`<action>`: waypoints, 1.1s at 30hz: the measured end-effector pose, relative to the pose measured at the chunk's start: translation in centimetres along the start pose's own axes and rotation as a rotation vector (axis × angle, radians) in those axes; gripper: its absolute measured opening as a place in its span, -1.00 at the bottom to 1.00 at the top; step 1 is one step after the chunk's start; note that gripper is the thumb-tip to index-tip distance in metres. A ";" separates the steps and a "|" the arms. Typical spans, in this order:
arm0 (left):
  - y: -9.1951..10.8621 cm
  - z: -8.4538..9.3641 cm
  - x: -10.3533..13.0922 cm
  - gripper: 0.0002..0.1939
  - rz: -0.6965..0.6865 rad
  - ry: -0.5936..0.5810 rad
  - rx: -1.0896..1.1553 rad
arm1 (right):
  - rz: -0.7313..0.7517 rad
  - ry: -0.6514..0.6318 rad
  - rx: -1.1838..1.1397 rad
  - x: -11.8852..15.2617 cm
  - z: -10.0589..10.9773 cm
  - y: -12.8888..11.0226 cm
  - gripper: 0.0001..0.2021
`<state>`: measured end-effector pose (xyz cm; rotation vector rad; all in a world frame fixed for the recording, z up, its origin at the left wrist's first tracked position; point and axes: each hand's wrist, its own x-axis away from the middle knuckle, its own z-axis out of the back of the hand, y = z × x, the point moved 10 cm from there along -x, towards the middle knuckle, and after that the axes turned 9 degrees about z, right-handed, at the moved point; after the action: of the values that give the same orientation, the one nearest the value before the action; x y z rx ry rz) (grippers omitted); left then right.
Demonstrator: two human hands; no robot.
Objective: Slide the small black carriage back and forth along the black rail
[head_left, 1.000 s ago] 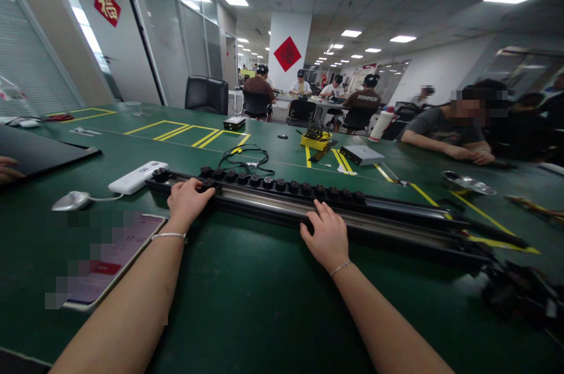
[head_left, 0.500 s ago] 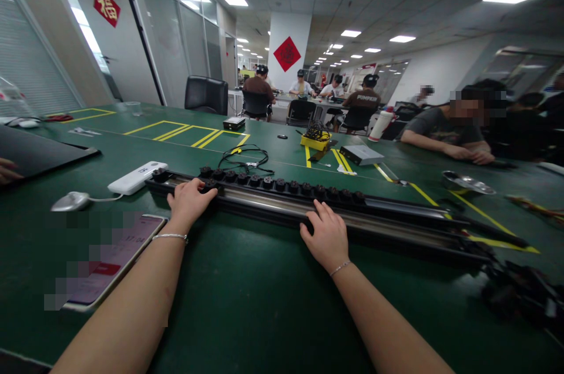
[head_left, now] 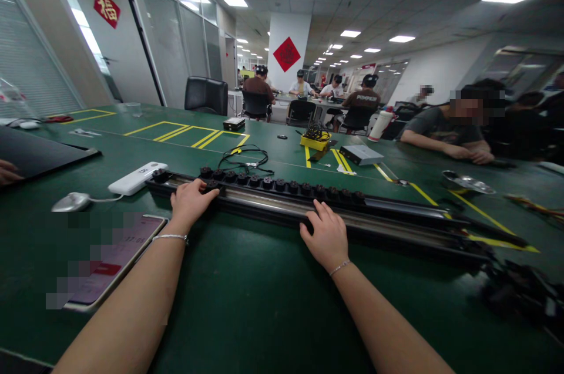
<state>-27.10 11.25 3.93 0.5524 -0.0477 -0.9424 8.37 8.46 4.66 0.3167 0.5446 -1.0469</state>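
A long black power track with a metallic channel lies across the table in front of me. Near its left end, my left hand is closed on a small black socket module sitting at the channel; the fingers hide part of it. Around the track's middle, my right hand grips it, fingers over the top and thumb at the near side. Just behind lies a second black track, its left part lined with several round black socket modules.
To the left are a white power bank, a grey plug-like piece on a white cord and a phone. Black cables lie at the right. Behind stand a yellow holder and a grey box. A person sits at the right.
My left hand has shifted slightly to the right along the track with the socket module. My right hand has stayed in place.
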 end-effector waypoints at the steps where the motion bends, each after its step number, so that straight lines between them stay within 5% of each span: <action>1: 0.0 0.0 0.0 -0.63 0.001 -0.002 0.001 | 0.000 0.001 0.002 0.0 0.0 0.0 -0.82; 33: -0.1 -0.4 0.1 -0.64 0.023 -0.109 0.014 | 0.000 -0.018 0.011 0.0 0.0 0.0 -0.82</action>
<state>-26.99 11.29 3.57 0.5117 -0.1586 -0.9494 8.32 8.46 4.65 0.3166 0.5224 -1.0524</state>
